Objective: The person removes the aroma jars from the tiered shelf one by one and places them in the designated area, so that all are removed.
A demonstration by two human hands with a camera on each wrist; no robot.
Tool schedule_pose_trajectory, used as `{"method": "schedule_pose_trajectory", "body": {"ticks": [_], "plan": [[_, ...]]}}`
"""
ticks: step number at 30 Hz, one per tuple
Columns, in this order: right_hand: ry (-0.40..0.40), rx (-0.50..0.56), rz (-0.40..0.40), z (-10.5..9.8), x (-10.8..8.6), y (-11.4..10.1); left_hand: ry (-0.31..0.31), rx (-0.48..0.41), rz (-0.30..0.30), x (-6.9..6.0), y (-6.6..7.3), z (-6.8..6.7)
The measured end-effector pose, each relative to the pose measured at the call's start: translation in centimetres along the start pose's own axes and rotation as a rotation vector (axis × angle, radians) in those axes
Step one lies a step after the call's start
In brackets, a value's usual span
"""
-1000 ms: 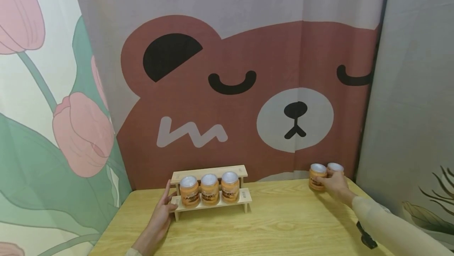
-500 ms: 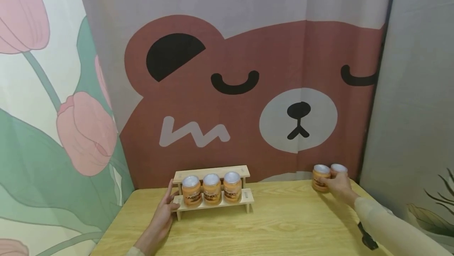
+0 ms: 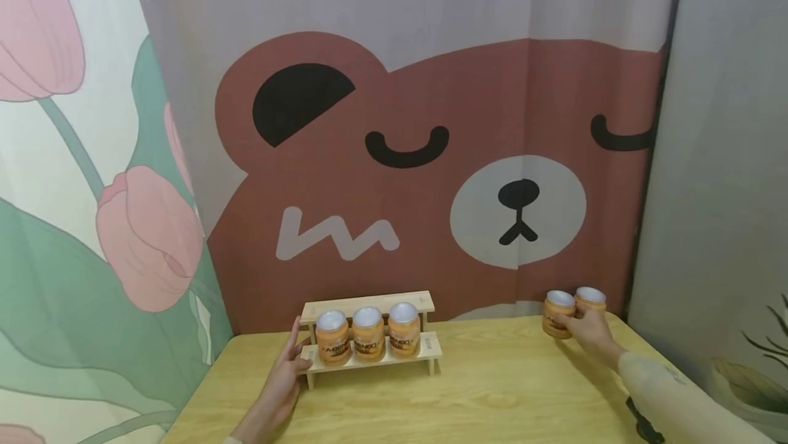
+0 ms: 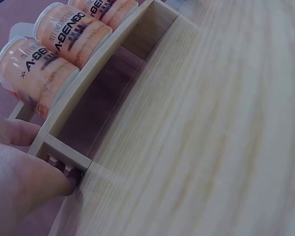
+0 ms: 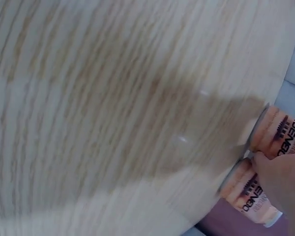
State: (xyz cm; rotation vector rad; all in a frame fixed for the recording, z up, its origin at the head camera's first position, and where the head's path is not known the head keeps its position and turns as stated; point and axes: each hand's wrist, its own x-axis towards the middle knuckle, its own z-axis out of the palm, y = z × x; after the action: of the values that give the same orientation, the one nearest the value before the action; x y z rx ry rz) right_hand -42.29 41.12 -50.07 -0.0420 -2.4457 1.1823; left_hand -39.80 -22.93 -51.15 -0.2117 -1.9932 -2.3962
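On the lower shelf of a two-step wooden rack (image 3: 371, 362) stand three orange jars with pale lids: left (image 3: 334, 339), middle (image 3: 369, 336) and right (image 3: 403, 332). My left hand (image 3: 280, 382) grips the rack's left end, thumb at the lower shelf; the left wrist view shows the hand (image 4: 19, 172) with fingers round the end leg (image 4: 69, 151). Far right, two more orange jars (image 3: 556, 324) (image 3: 591, 299) stand side by side. My right hand (image 3: 594, 336) holds the left one, its thumb on the front; the other fingers are mostly hidden. The right wrist view shows this hand (image 5: 282, 177) against both jars.
The wooden table (image 3: 468, 389) meets a bear-print curtain (image 3: 418, 252) at the back. A dark object (image 3: 644, 423) lies under the right forearm. The rack's upper shelf (image 3: 369, 304) rises behind the three jars.
The head view has shifted slightly. Both hands keep their places at the rack and the far right jars, with no clear movement of either.
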Motion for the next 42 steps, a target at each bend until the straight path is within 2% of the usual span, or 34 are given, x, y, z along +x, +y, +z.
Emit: {"method": "schedule_pose_trajectory", "body": {"ticks": [4,7,10,15,20,23,27,35,42], "plan": [[-0.03,-0.121,-0.041,-0.4,-0.3,-1.4,-0.003,0.0,-0.002,0.2,0.0,0.0],[-0.078,-0.221,-0.041,-0.6,-0.8,-2.9,-0.006,0.004,-0.004,0.2,0.0,0.0],[-0.165,-0.235,-0.02,0.0,-1.4,-4.8,-0.008,0.003,-0.006,0.2,0.0,-0.1],[-0.235,-0.168,-0.037,3.4,-3.0,-9.7,-0.003,-0.008,0.002,0.0,-0.2,-0.2],[-0.258,-0.026,-0.128,7.4,-5.4,-14.8,0.008,-0.006,-0.015,-0.4,-0.3,-0.5],[-0.277,0.061,-0.199,9.6,-6.3,-17.1,0.009,-0.009,-0.01,-0.3,-0.3,-0.3],[-0.265,0.093,-0.238,12.4,-6.9,-19.6,0.012,-0.015,0.009,0.0,-0.1,0.0],[-0.325,0.224,-0.25,17.2,-8.0,-22.4,0.012,-0.004,-0.01,0.0,-0.1,-0.1],[-0.258,0.307,-0.189,19.3,-8.3,-23.1,0.01,-0.011,0.003,0.0,0.0,0.0]]}}
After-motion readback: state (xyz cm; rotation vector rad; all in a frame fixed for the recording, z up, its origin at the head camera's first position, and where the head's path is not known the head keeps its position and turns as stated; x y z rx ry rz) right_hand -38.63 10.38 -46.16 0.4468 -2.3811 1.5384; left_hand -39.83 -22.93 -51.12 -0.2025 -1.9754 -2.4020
